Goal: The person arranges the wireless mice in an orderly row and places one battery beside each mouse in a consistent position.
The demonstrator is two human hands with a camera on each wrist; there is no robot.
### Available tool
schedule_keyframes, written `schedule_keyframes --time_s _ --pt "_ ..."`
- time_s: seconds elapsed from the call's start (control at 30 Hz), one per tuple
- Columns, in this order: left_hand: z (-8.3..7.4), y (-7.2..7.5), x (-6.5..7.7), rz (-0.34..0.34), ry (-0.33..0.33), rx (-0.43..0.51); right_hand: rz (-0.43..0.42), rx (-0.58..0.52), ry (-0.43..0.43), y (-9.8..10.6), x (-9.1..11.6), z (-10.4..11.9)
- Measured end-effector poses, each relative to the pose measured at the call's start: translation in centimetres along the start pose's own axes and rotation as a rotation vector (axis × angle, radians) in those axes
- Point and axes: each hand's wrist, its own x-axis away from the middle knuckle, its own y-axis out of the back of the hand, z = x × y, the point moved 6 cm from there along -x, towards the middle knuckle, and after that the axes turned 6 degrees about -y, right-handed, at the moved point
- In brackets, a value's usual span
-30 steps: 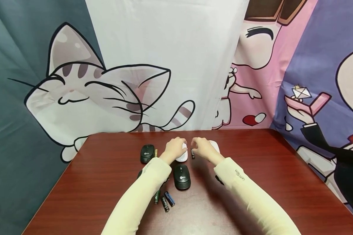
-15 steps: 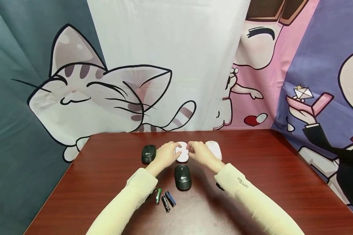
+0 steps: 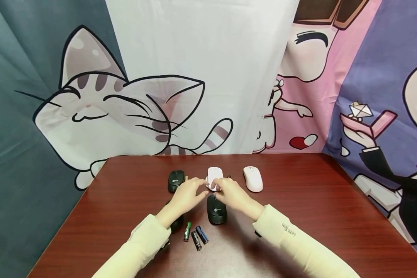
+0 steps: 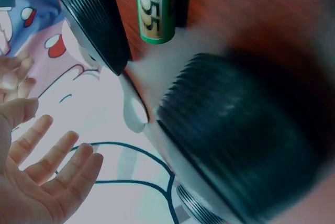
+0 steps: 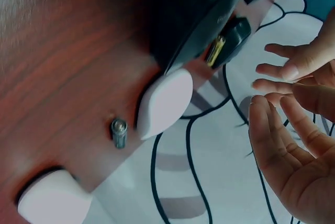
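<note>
My left hand [image 3: 185, 195] hovers with spread fingers above the table, near the middle white mouse [image 3: 213, 173] and the front black mouse [image 3: 217, 211]. Facing it, my right hand [image 3: 233, 194] covers parts of both mice from above, its fingers loosely bent and holding nothing. In the right wrist view the two hands' fingertips come close together; whether they touch I cannot tell. A dark battery [image 5: 119, 133] lies between the middle white mouse [image 5: 165, 103] and the right white mouse [image 5: 55, 198]. Under my left wrist another black mouse [image 3: 177, 224] is partly hidden.
Beside the back left black mouse [image 3: 175, 180] a gold battery [image 3: 186, 178] peeks out. A green battery [image 3: 187, 232], a black battery [image 3: 196, 240] and a blue battery [image 3: 202, 234] lie at the front. Printed cloth [image 3: 201, 46] hangs behind the table [image 3: 299, 200].
Both hands have drawn back toward me from the middle white mouse and the dark battery. My left hand also moved left, uncovering that mouse; the right white mouse now shows whole.
</note>
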Motion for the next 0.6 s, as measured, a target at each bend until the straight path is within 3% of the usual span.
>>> schedule_keyframes --time_s 0.33,0.6 --pt "1.1 1.2 3.6 -0.001 0.034 0.003 0.058 0.007 0.067 -1.8 1.0 1.6" --pt "2.2 2.2 6.9 -0.017 0.066 -0.043 0.131 0.051 0.187 -4.1 2.4 3.2"
